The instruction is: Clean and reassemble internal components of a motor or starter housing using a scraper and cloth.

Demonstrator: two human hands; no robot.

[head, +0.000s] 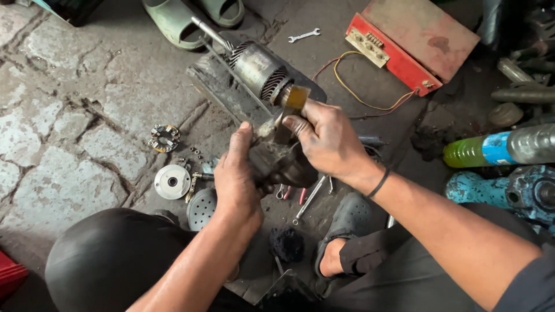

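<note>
I'm gripping a dark greasy metal housing (283, 164) with my left hand (240, 179), right hand (326, 138) fingers pinching an amber-handled brush (292, 104).

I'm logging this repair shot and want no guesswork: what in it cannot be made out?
Head view only:
- Dark part: shape hidden by left hand and right hand.
- Amber piece at right fingertips: blurred, kind unclear.
- Small screws on the floor: too small to count.
- Green bottle: neck cut off by clutter.
- Blue casting: cut by right edge.
</note>
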